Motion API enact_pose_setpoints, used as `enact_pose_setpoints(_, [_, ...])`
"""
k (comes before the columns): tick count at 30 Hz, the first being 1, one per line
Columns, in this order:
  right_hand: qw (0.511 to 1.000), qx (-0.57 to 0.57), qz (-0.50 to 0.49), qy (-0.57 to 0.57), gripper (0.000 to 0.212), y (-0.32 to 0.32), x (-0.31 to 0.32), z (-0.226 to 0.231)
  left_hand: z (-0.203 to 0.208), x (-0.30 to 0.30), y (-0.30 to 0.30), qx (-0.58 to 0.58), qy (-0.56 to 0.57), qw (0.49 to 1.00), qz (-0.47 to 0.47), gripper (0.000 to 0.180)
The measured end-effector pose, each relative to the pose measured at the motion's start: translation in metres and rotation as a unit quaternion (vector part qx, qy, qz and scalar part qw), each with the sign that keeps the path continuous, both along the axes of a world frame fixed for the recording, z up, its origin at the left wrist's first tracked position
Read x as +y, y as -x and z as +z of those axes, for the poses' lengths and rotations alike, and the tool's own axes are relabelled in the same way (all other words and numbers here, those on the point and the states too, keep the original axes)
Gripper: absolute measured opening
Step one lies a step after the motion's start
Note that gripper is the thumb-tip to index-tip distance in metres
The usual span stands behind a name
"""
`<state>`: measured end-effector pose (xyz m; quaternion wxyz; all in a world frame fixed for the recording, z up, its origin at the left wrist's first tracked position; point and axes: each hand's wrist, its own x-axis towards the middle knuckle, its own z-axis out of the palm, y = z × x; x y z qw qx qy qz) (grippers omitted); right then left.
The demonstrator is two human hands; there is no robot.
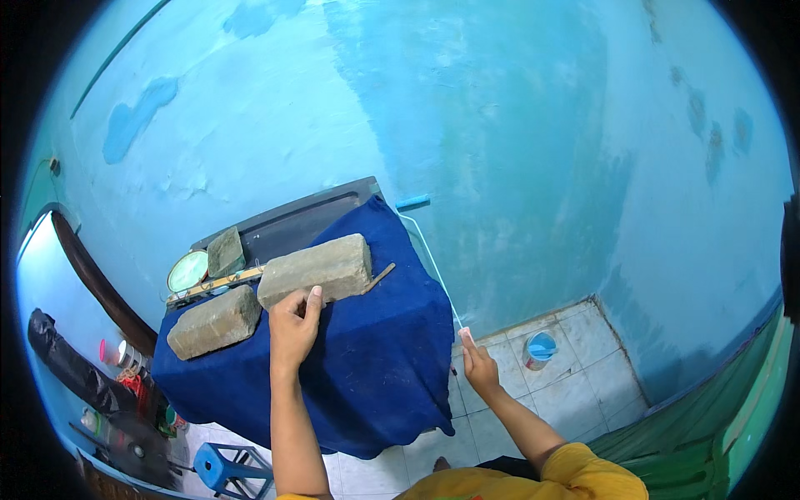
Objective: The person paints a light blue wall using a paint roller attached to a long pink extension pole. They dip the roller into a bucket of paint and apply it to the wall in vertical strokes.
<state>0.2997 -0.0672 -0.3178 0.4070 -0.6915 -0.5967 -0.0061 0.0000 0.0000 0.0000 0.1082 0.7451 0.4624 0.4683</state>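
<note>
The fingers of the right hand were closed around the handle of a paint roller. Its thin pale rod ran up past the edge of a dark blue cloth to the blue roller head, which showed against the wall; whether it pressed there could not be told.

The left hand was at the near side of a long grey block, its fingers curled and its thumb pointing up; whether they pinched anything could not be told. A second grey block lay to the left, and a narrow rusty bar stuck out at the long block's right end. Both blocks rested on the cloth, which hung over a broad dark piece.

Behind the blocks were a wooden strip, a round pale-green disc and a square greyish slab.

Farther out, a pot holding blue paint stood on the tiled floor to the right, near the corner. A blue stool stood at the lower left, and a green curtain hung at the lower right. The wall was darker blue beyond the roller and paler to the left.
</note>
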Motion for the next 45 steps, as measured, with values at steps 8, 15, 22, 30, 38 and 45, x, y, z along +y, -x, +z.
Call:
enact_pose_setpoints(8, [0.994,0.022,0.020,-0.101,0.055,0.001,0.051,0.120,-0.003,-0.002,-0.001,-0.006,0.036,0.999,0.023,0.038])
enact_pose_setpoints(15, [0.999,0.032,0.008,-0.012,0.055,0.005,0.054,0.085,-0.006,0.002,0.001,-0.004,0.016,1.000,0.022,0.043])
enact_pose_setpoints(22, [0.996,0.062,0.000,0.057,0.056,0.015,0.008,-0.014,-0.008,0.003,-0.001,-0.006,0.041,0.999,0.026,0.044])
enact_pose_setpoints(30, [0.988,0.063,-0.014,0.143,0.056,0.009,-0.028,-0.064,-0.009,0.004,-0.001,-0.015,0.031,0.999,0.021,0.042])
enact_pose_setpoints(38, [0.991,0.050,0.030,-0.117,0.057,-0.006,-0.010,0.036,-0.008,0.003,0.000,-0.009,0.016,1.000,0.024,0.041])
enact_pose_setpoints(45, [0.974,0.027,0.009,-0.225,0.051,-0.028,0.061,0.159,-0.008,0.002,-0.001,-0.006,-0.004,1.000,0.016,0.042])
